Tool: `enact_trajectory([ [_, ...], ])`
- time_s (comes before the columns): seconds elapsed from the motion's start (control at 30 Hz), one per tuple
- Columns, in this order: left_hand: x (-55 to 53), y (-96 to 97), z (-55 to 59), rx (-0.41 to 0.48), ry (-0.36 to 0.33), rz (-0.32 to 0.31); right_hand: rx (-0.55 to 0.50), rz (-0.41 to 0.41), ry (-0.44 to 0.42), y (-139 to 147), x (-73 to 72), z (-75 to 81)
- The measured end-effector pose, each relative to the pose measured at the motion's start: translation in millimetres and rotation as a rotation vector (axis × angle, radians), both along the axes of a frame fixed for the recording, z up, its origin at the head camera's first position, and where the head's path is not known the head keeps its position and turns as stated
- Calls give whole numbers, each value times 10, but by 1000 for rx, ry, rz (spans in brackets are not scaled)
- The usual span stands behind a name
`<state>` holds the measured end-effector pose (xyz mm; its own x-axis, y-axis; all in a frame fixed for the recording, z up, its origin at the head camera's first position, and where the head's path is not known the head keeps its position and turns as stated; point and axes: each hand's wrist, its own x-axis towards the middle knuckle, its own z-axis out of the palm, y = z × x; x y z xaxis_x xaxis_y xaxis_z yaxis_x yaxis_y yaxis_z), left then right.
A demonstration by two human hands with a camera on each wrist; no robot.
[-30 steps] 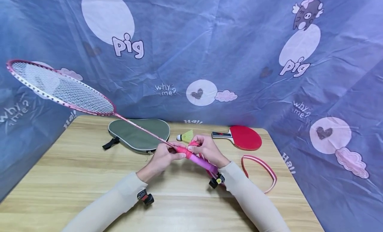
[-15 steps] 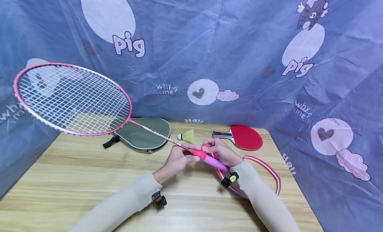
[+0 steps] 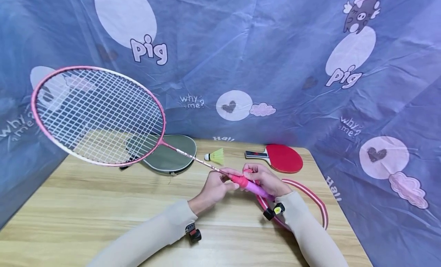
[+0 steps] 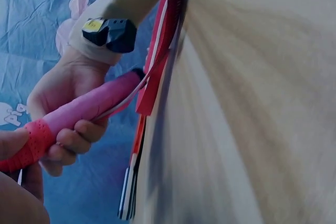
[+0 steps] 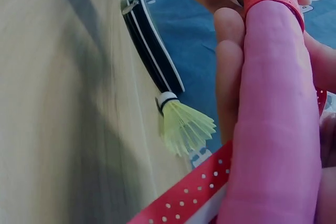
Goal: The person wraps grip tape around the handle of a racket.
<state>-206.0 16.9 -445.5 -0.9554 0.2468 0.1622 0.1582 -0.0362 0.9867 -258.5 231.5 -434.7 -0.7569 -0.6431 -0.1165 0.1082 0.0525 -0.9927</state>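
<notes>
A pink-and-white badminton racket [image 3: 186,153] is held up above the table, its strung head to the left. My left hand [image 3: 215,188] pinches the top of the handle, where red perforated grip tape [image 4: 32,142] is wound round it. Lower down, the handle [image 5: 278,114] shows its smooth pink-purple surface. My right hand [image 3: 264,179] pinches the tape beside the wound part, with curled fingers behind the handle in the left wrist view. The loose tape hangs from there, and its long tail [image 3: 311,196] loops onto the table at the right.
On the wooden table [image 3: 103,221], a green paddle case [image 3: 172,160] lies at the back, partly behind the racket head. Beside it are a yellow shuttlecock [image 3: 215,156] and a red table tennis bat [image 3: 285,158]. A blue printed cloth [image 3: 241,60] hangs round the back and sides.
Both hands and the racket have moved to the right. The racket has rolled, so its strung face shows more fully. The red tape remains pinched in the right hand.
</notes>
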Motion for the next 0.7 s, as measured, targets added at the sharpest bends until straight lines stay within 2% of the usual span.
enact_trajectory([
  [0.17,27,23,-29,49,25,-14,79,-97,157,-21,22,10],
  [0.27,32,25,-12,55,20,-14,84,-160,203,-39,42,9],
  [0.37,27,23,5,-2,-6,39,85,-212,249,-58,63,5],
  [0.5,-5,25,-25,-73,4,136,123,-264,327,-91,93,22],
  [0.6,-19,13,-42,-51,6,171,150,-267,366,-121,106,65],
  [0.7,-3,17,-46,7,-18,175,162,-246,386,-121,121,94],
])
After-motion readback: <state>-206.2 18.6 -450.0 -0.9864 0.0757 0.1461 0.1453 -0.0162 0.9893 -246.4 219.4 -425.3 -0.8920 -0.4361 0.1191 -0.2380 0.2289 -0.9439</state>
